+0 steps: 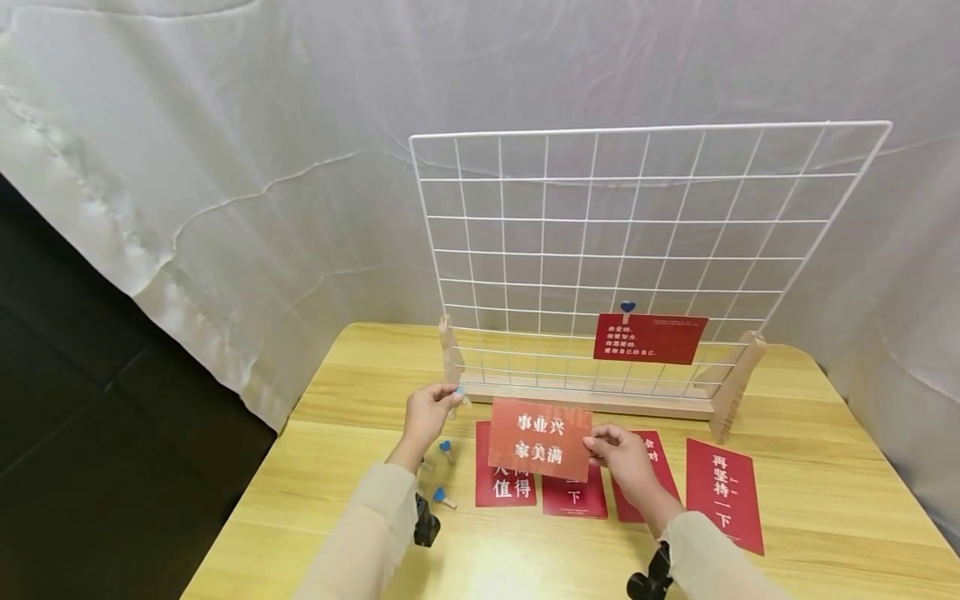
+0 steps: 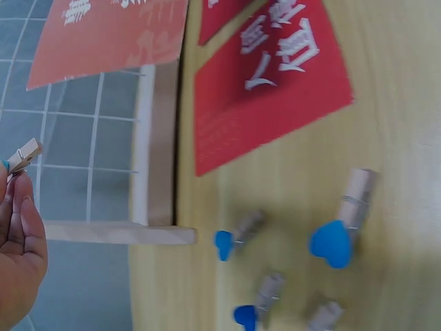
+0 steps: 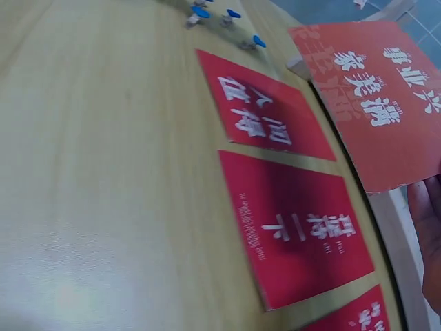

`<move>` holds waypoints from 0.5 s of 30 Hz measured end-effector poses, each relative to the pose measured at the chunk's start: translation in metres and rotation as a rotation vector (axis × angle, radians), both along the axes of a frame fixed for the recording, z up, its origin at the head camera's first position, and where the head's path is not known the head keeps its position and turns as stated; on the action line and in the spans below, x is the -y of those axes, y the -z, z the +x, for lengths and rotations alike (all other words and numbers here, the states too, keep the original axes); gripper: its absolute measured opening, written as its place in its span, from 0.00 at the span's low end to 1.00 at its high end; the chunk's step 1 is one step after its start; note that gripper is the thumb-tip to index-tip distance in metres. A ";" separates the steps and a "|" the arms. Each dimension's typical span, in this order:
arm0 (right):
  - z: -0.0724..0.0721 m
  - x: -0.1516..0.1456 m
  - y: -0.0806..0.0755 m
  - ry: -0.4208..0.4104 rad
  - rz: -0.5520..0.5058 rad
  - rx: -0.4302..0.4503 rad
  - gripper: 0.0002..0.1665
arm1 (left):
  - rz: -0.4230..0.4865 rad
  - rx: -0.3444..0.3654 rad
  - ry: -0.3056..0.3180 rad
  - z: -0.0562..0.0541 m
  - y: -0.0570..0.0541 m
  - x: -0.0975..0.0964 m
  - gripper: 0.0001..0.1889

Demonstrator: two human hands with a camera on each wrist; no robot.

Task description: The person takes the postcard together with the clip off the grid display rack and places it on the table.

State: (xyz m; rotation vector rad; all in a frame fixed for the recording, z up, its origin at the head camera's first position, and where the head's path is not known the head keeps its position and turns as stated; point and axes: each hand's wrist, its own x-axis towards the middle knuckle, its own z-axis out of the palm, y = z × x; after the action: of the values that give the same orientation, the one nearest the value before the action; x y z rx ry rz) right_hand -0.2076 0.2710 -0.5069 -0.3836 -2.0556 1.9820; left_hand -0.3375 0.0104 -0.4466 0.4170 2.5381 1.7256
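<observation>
My left hand point(image 1: 429, 414) pinches a small wooden clothespin point(image 2: 26, 153) with a blue heart on it, raised in front of the grid's lower left. My right hand point(image 1: 626, 460) holds an orange-red card point(image 1: 538, 440) with white characters by its right edge, between thumb and fingers. The card is held up above the table, in front of the white wire grid point(image 1: 570, 242), and partly covers red cards lying below. A dark red card point(image 1: 651, 338) hangs on the grid's lower right under a blue heart clothespin point(image 1: 627, 310).
Several red cards, among them one at the right point(image 1: 723, 493) and one at the left point(image 2: 269, 89), lie in a row on the wooden table point(image 1: 825, 500). Loose blue-heart clothespins point(image 2: 332, 243) lie left of them. Wooden feet point(image 1: 735, 387) support the grid; a pale cloth point(image 1: 300, 100) hangs behind.
</observation>
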 end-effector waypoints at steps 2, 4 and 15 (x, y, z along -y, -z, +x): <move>0.008 0.004 -0.005 0.006 0.003 0.022 0.11 | -0.004 0.016 -0.001 0.003 0.004 0.002 0.09; 0.016 0.009 -0.012 0.006 0.001 0.048 0.10 | -0.014 0.031 -0.004 0.006 0.009 0.005 0.09; 0.043 0.013 -0.004 0.022 0.011 0.234 0.06 | -0.063 0.104 0.028 0.018 0.034 0.021 0.09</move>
State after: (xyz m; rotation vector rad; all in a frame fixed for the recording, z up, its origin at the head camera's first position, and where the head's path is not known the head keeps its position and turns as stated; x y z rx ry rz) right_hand -0.1646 0.2576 -0.5034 -0.6617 -2.1862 1.9942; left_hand -0.3193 -0.0111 -0.4802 0.3484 2.4936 1.6082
